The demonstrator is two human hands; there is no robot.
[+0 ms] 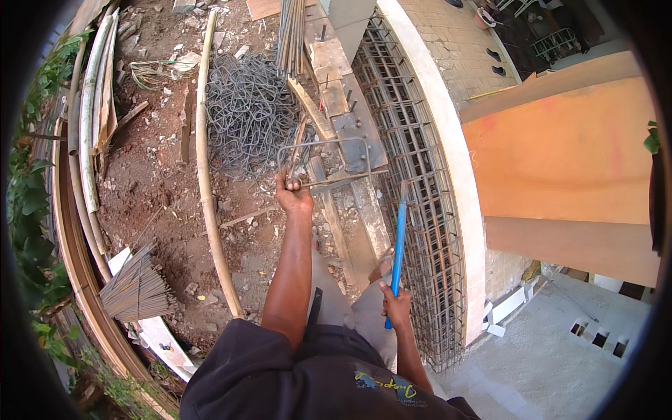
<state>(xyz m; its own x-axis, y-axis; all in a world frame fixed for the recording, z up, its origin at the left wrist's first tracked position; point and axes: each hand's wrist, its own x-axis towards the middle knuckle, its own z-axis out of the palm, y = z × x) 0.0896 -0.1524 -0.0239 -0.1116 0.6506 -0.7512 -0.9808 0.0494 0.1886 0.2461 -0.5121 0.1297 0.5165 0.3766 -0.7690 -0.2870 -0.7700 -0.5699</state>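
Rebar stirrup [329,164], a rectangular loop of bent steel rod, is gripped at its lower left corner by the left hand [294,196], fingers closed tight around the rod. It is held out over the wooden bending bench [350,126], a long plank with steel plates and pegs on it. The right hand [397,306] is closed around the lower end of a blue bending tool [399,245], a slim blue bar that rises upright toward the stirrup, its top end near the bench's right edge.

No bins or boxes hold anything; the stock lies loose. A big tangled heap of finished stirrups [248,112] sits on bare reddish soil just left of the bench. A bundle of straight rods [290,35] leans at the bench's far end. A fan-shaped bundle of thin wire ties [136,287] lies by the lower left, near long bamboo poles [206,161] and pale pipes [87,119].

Right of the bench stands a tied rebar cage [413,182] along a pale concrete wall [448,140], with orange plywood sheets [560,154] beyond it and a concrete floor [546,357] below.

The tool's top end is hard to make out against the cage, and the frame's rim is dark.
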